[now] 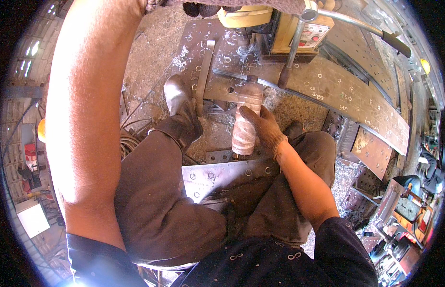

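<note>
Plastic bottle in right hand

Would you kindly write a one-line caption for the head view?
Gloved right hand grips a clear plastic bottle above drilled steel plates, beneath a magnetic drill press.

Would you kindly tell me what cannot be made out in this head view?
- Left hand: cut off by the top edge; its grip is unseen.
- Bottle: far side hidden by the gloved right hand; contents unclear.
- Drill bit: too small, amid shavings.
</note>
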### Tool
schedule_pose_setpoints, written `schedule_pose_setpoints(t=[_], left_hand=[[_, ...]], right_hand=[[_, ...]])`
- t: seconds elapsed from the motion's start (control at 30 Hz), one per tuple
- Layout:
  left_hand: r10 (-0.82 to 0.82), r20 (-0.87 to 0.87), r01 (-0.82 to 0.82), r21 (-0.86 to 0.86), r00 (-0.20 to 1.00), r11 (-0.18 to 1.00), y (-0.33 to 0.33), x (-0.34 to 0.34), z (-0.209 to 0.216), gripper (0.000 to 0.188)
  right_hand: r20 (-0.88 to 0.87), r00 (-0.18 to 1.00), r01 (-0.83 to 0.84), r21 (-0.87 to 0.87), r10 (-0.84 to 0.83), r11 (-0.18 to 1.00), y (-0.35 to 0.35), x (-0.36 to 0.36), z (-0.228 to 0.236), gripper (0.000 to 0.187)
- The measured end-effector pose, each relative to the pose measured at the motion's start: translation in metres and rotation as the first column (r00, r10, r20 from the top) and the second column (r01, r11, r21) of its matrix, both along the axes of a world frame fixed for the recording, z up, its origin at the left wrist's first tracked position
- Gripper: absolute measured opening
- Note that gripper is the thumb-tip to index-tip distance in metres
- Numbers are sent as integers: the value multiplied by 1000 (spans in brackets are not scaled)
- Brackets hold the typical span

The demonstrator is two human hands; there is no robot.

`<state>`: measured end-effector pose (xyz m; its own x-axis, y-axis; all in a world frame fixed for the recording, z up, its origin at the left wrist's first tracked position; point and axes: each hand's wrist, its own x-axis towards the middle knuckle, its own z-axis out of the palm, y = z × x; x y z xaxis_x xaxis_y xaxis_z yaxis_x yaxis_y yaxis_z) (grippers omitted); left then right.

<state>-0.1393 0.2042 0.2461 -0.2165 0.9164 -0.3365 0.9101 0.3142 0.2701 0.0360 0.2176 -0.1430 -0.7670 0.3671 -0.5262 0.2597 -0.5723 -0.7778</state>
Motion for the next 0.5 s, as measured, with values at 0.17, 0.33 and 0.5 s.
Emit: schedule_pose_setpoints(t=[0.17,0.33,0.5], left_hand=[[-10,6,10,11,1000,1000,0,-2,-1,55],[-11,6,11,16,1000,1000,-1,-1,-2,55],[-16,10,16,21,1000,1000,0,-1,-2,55]], right_hand=[[27,1000,-4,20,3,1000,1,-1,-1,65],[21,1000,-9,-10,9,1000,0,-1,0,66],[29,999,-21,27,20,999,2,-3,-11,65]])
